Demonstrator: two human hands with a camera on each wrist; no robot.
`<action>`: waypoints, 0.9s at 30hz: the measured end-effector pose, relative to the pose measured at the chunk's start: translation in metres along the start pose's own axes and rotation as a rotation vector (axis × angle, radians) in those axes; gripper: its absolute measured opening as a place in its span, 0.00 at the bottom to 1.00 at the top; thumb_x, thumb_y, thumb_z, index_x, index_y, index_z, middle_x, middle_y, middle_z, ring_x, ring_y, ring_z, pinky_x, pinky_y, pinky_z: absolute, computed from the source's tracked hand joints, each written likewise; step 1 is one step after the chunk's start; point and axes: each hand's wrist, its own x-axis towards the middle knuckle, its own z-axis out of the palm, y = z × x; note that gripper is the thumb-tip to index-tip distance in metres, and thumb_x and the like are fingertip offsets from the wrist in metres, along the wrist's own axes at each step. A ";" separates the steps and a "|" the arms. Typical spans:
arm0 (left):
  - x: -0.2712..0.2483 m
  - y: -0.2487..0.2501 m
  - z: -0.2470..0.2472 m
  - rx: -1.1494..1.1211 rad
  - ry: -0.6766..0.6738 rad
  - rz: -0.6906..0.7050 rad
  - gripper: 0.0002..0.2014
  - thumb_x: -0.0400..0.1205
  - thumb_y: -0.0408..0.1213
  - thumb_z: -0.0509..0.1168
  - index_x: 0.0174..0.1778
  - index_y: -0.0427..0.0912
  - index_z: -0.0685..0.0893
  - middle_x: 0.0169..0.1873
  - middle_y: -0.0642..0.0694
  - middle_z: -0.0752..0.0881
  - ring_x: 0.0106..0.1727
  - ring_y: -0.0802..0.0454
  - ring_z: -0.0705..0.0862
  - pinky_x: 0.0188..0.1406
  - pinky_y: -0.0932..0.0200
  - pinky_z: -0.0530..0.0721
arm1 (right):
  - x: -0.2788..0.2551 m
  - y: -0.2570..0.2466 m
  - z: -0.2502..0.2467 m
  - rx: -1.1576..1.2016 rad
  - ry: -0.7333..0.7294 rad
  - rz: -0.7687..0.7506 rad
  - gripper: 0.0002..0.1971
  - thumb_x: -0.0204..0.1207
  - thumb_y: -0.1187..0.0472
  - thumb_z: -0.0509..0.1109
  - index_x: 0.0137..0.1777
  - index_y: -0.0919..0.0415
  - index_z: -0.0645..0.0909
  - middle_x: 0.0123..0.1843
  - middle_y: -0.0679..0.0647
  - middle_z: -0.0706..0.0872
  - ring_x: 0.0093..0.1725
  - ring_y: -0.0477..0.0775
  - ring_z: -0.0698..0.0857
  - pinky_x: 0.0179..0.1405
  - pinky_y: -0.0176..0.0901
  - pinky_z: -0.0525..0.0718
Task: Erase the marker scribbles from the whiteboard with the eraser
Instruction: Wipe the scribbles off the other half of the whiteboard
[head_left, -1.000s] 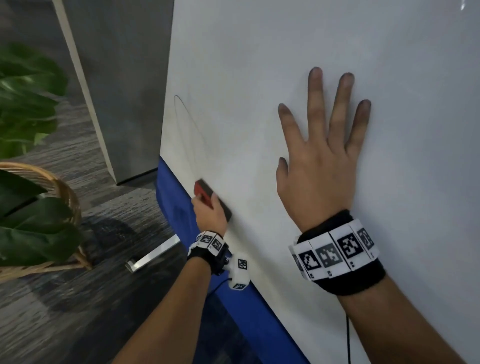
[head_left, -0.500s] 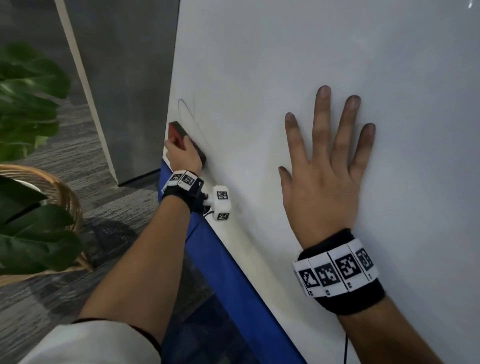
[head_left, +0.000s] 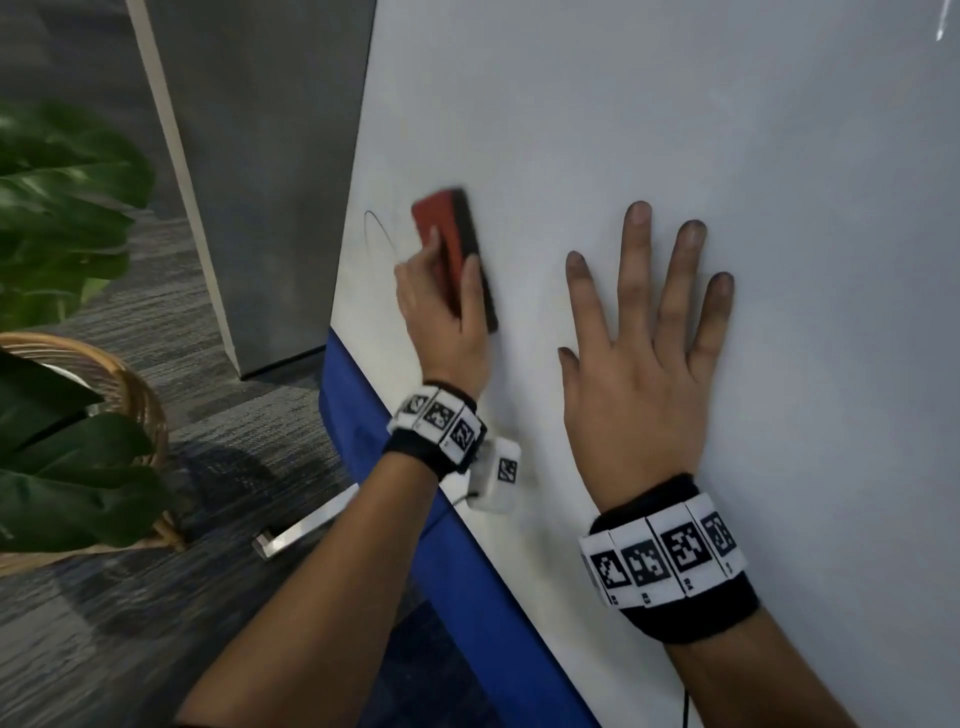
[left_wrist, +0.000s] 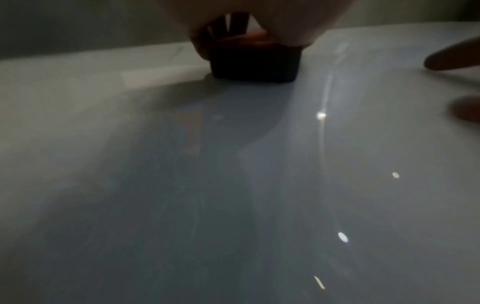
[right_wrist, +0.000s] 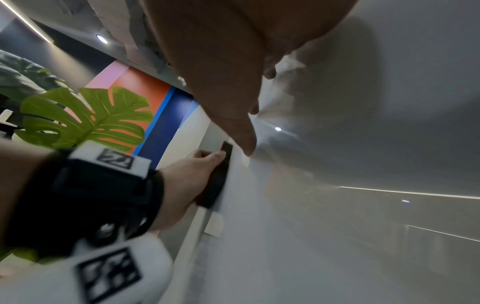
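The whiteboard (head_left: 675, 130) fills the right of the head view, tilted. A thin curved marker line (head_left: 376, 234) remains near its left edge. My left hand (head_left: 447, 317) grips the red-backed eraser (head_left: 449, 234), whose black felt side lies on the board just right of that line. The left wrist view shows the eraser's (left_wrist: 255, 63) dark end on the board (left_wrist: 233, 185). My right hand (head_left: 639, 364) lies flat on the board, fingers spread and straight, right of the eraser. In the right wrist view the eraser (right_wrist: 219, 176) is seen edge-on under the left hand (right_wrist: 187, 176).
A blue frame (head_left: 467, 571) runs along the board's lower edge. A metal foot (head_left: 306, 530) sticks out onto the grey carpet. A grey panel (head_left: 260, 182) stands behind the board's left edge. A leafy plant (head_left: 57, 208) and wicker basket (head_left: 135, 400) sit at the left.
My left hand carried the eraser up along the board's left edge, then rightward past the curved line. The right hand stayed flat on the board.
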 end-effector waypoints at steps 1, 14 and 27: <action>0.014 0.004 0.002 0.002 -0.017 0.112 0.19 0.88 0.43 0.64 0.74 0.41 0.75 0.58 0.48 0.77 0.62 0.45 0.80 0.68 0.50 0.80 | 0.000 0.001 0.000 0.002 0.002 -0.004 0.40 0.80 0.63 0.77 0.88 0.53 0.61 0.91 0.63 0.49 0.88 0.71 0.46 0.86 0.63 0.31; 0.071 -0.057 -0.016 0.088 0.049 -0.158 0.17 0.88 0.47 0.63 0.69 0.42 0.77 0.65 0.40 0.80 0.66 0.42 0.82 0.68 0.54 0.79 | -0.004 -0.002 0.006 0.019 -0.008 -0.008 0.43 0.79 0.63 0.78 0.89 0.54 0.59 0.92 0.62 0.46 0.88 0.69 0.41 0.87 0.61 0.30; -0.010 -0.109 -0.050 0.313 -0.110 -0.624 0.20 0.90 0.42 0.62 0.72 0.31 0.73 0.65 0.29 0.83 0.63 0.32 0.84 0.61 0.43 0.82 | -0.005 -0.007 0.002 0.088 -0.079 0.017 0.45 0.78 0.47 0.76 0.90 0.55 0.57 0.92 0.62 0.44 0.87 0.66 0.35 0.85 0.60 0.25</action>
